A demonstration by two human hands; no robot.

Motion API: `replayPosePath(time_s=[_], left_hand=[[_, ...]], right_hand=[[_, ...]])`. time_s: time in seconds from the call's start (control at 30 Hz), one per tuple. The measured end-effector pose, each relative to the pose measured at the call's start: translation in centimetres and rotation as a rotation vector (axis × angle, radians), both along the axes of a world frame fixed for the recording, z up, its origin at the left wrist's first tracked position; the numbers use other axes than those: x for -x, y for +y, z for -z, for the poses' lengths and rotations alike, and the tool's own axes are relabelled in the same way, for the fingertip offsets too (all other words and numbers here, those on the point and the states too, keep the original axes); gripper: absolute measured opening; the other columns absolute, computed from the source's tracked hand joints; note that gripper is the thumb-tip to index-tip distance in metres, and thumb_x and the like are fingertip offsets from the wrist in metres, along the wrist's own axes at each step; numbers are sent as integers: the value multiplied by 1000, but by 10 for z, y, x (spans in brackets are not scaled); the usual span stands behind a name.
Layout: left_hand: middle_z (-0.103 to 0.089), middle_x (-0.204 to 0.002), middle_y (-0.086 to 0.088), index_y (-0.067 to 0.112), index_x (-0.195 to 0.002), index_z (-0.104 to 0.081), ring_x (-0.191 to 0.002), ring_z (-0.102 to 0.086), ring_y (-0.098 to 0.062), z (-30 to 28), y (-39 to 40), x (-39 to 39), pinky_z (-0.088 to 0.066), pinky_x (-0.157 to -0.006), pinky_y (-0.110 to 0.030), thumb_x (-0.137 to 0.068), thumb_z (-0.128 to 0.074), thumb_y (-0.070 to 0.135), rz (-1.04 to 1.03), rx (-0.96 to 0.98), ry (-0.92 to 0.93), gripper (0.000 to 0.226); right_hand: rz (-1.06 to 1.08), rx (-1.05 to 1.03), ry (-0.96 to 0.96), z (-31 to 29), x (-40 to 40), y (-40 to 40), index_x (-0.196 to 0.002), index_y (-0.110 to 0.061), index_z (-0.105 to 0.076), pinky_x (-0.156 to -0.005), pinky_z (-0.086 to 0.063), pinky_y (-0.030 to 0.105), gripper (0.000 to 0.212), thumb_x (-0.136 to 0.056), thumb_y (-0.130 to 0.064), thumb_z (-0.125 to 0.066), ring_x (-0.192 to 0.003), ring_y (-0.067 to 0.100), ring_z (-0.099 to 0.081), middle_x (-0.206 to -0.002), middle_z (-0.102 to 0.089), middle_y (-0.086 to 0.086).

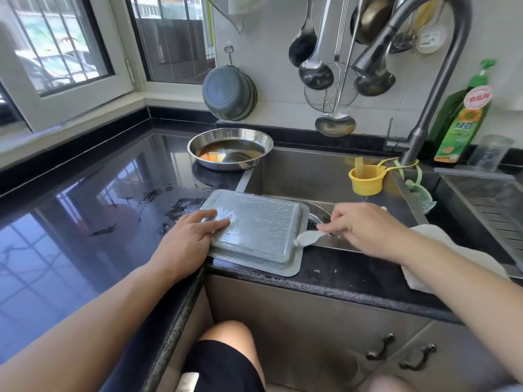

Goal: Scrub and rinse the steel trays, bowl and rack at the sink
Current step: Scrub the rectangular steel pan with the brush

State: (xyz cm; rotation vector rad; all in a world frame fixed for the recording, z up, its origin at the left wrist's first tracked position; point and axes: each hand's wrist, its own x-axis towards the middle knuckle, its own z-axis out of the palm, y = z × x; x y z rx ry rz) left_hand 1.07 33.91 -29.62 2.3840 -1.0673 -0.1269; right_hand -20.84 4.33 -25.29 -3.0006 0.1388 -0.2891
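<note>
Scrubbing step: left hand [188,236], fingers flat, steadies upturned tray [254,227]; right hand [365,230] pinches brush [307,238] at its corner. Next, probably rinsing.

The green dish-soap bottle [460,120] standing at the back right beside the faucet carries the only readable writing. A round pink sticker near its shoulder holds red Chinese characters that look like 食品用, and below a sunflower picture the label shows the large characters 绿劲. The smaller print lower on that label is too blurred to read.
</note>
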Motion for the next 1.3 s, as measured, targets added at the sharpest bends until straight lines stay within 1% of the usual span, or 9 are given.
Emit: replayPosePath(time_s=[0.17,0.3,0.47,0.63,0.8,0.9,1.0,1.17,1.3], left_hand=[[-39,-161,20,52,-141,-58,-149,-28,-8,0,0,1,-24,-122,-32,-100,-41,8,9,3,-7,62],[-40,-158,25,54,-138,-59,-149,-28,-5,-1,0,-2,-21,-123,-29,-100,-42,8,15,1,6,62],[-40,-158,26,51,-137,-61,-150,-28,-5,-3,1,-4,-15,-124,-25,-99,-45,4,45,-13,23,63],[-46,-157,22,48,-132,-67,-148,-37,-8,-20,-8,-6,-29,-122,-33,-97,-46,8,50,-111,22,58],[-63,-144,12,39,-120,-76,-133,-57,-18,-33,-34,17,-34,-121,-44,-94,-50,17,-82,-79,-13,43],[-74,-126,6,41,-115,-73,-115,-65,-23,-23,-39,25,-33,-119,-52,-100,-48,25,-130,-94,-113,34],[-73,-119,7,38,-111,-69,-114,-63,-22,-16,-43,26,-24,-119,-59,-102,-45,35,-143,-119,-178,26],[-62,-142,9,39,-125,-66,-135,-48,-27,-18,-67,29,-18,-121,-61,-103,-37,40,-188,-193,-166,36],[-35,-163,8,41,-147,-44,-149,-26,-36,-11,-78,37,-14,-119,-62,-105,-25,46,-191,-258,-98,46]], right_hand=[[-76,-75,73,-1,-12,5,-109,-41,-78,-68,-39,26,17,-97,-34,-68,-81,5,-54,-86,-60,-19],[-192,-137,189,-2,-12,20,-105,-41,-79,-73,-37,4,19,-95,-27,-72,-82,-6,-56,-84,-58,-29],[68,-177,98,-4,-25,-13,-94,-42,-79,-75,-49,32,12,-90,-31,-78,-87,5,-57,-95,-60,-23],[-75,-203,160,1,-11,27,-86,-34,-78,-66,-38,11,21,-90,-14,-75,-84,-4,-57,-99,-52,-17],[-3,-248,149,2,-19,12,-91,-31,-79,-77,-41,24,21,-90,-11,-72,-90,-9,-57,-97,-55,-29],[168,-192,106,-4,-24,-16,-87,-41,-79,-77,-40,29,17,-92,-25,-75,-98,8,-56,-97,-55,-20],[113,-194,90,2,-15,1,-90,-38,-79,-78,-43,30,17,-93,-23,-73,-94,8,-55,-98,-58,-18],[-130,-137,-1,13,-8,60,-107,-29,-76,-69,-39,29,14,-95,-29,-68,-91,18,-57,-97,-60,-15],[-256,-43,-35,9,-8,76,-112,-30,-75,-69,-38,31,24,-95,-17,-65,-86,24,-60,-100,-63,-7]])
